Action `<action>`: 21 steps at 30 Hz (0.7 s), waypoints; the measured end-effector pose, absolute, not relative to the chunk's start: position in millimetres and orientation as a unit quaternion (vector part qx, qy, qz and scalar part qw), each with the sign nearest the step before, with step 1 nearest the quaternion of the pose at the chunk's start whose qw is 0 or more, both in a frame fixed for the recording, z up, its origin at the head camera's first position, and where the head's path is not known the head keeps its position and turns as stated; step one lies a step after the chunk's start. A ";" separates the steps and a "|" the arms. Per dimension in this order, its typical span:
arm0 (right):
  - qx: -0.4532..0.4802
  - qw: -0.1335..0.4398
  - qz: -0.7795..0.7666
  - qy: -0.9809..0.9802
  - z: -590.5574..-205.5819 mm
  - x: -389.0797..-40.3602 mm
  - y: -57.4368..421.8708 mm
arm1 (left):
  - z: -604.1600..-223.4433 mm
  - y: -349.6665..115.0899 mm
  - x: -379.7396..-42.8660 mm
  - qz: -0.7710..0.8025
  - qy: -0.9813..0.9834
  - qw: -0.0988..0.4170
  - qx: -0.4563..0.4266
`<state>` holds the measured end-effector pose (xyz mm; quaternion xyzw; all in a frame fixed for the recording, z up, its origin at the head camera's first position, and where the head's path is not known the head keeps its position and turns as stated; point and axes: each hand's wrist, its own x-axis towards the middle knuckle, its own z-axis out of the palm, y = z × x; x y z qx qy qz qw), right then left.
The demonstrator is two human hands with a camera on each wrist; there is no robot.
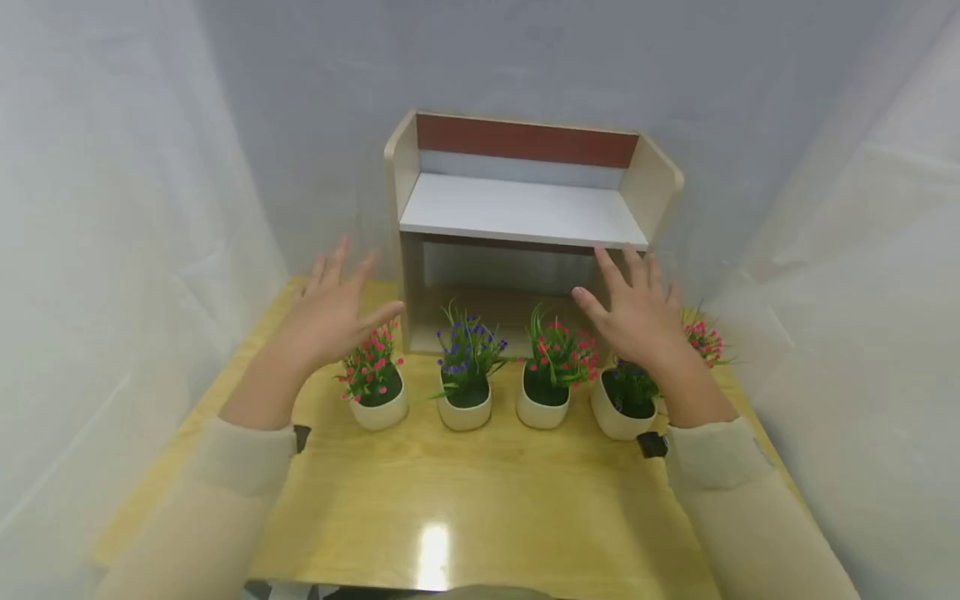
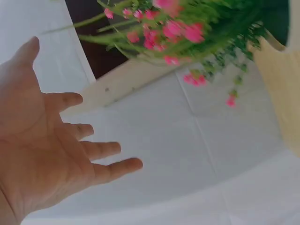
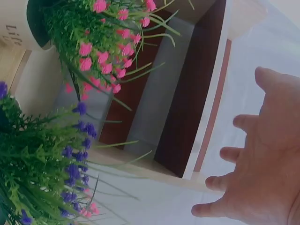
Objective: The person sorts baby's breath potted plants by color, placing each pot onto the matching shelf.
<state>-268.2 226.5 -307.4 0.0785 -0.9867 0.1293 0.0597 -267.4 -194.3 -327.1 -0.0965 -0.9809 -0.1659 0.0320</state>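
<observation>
Both hands hover with fingers spread and hold nothing. In the head view my left hand (image 1: 326,312) is above the leftmost pot (image 1: 381,410) of pink flowers (image 2: 173,30). Over the right end of the row is my right hand (image 1: 637,312), near a white pot (image 1: 621,412) of purple flowers (image 3: 75,164). Between the hands stand a pot of purple flowers (image 1: 467,404) and a pot of pink flowers (image 1: 543,404). More pink flowers (image 1: 703,340) show behind the right wrist, their pot hidden by the arm.
A small two-tier shelf unit (image 1: 525,204) with a white upper board and a reddish-brown back strip stands behind the pots. Everything rests on a yellow wooden table (image 1: 480,483). Pale sheeting (image 1: 112,208) hangs at both sides and behind.
</observation>
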 end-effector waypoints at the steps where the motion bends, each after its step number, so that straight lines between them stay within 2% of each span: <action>1: 0.079 0.067 0.133 -0.986 -307.4 -269.0 227.8 | -328.1 -199.4 -263.5 -0.172 -0.980 0.032 -0.099; 8: 0.076 0.128 0.188 -0.971 -303.4 -279.6 238.3 | -348.4 -245.6 -240.7 -0.212 -0.970 0.024 -0.112; 14: 0.045 0.169 0.253 -0.952 -294.6 -293.7 247.4 | -386.3 -277.7 -222.0 -0.255 -0.961 -0.054 -0.089; 21: 0.002 0.167 0.310 -0.936 -286.9 -311.6 259.7 | -432.0 -285.3 -205.0 -0.270 -0.951 -0.116 -0.091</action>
